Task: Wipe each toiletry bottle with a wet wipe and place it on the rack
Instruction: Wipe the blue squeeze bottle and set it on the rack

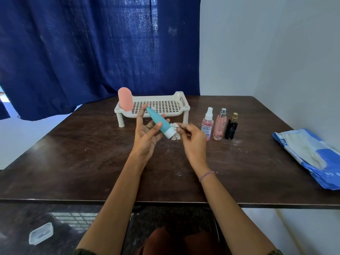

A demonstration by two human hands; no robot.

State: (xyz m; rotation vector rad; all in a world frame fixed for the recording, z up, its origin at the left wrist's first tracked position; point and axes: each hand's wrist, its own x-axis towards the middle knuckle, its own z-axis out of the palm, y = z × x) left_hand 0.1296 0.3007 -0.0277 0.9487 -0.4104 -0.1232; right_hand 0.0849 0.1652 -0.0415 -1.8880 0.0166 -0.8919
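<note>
My left hand (147, 137) holds a teal tube bottle (159, 121) with a white cap, thumb across its body, tip tilted up toward the rack. My right hand (193, 138) pinches a crumpled white wet wipe (174, 131) against the tube's cap. A white perforated rack (161, 105) stands behind my hands on the dark table. A pink rounded bottle (125, 98) stands upright at the rack's left end. To the right of my hands stand a pink spray bottle (207, 124), a taller pink perfume bottle (219, 125) and a black bottle (231, 127).
A blue and white wipe packet (311, 155) lies at the table's right edge. A blue curtain (92, 48) hangs behind the table, a white wall on the right. On the floor at lower left lies a clear plastic lid (40, 233).
</note>
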